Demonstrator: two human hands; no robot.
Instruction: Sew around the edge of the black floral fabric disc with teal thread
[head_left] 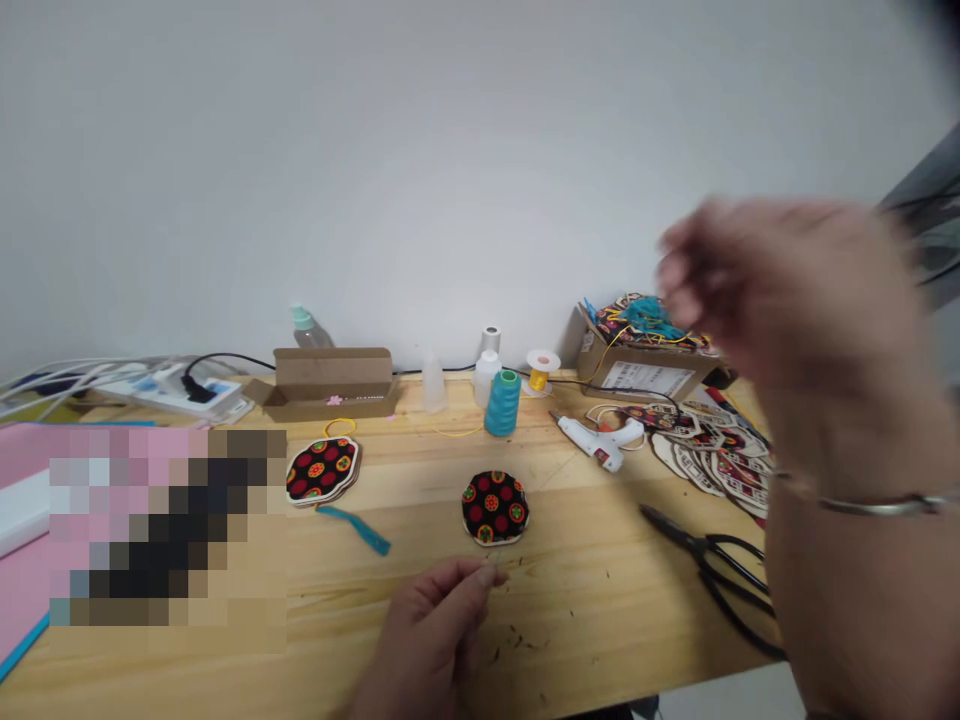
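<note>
My left hand (442, 625) is low in the middle, thumb and forefinger pinched together just below a patterned fabric patch (495, 508). What the pinch holds, if anything, is too small to make out. The patch is black with red and orange flower dots and a pale edge, and lies flat on the table. My right hand (795, 275) is raised at the right, blurred, with its fingers curled together; nothing in them can be made out. It hangs in front of a cardboard box (637, 378) filled with patterned pieces and teal tassels (649, 318).
On the wooden table are black scissors (701, 545), a white glue gun (600, 440), a teal thread cone (502, 403), a yellow thread spool (540, 372) and squeeze bottles (433, 385). A patch stack (322, 470), teal ribbon (356, 527) and open box (334, 385) are left; fanned patches (720, 465) right.
</note>
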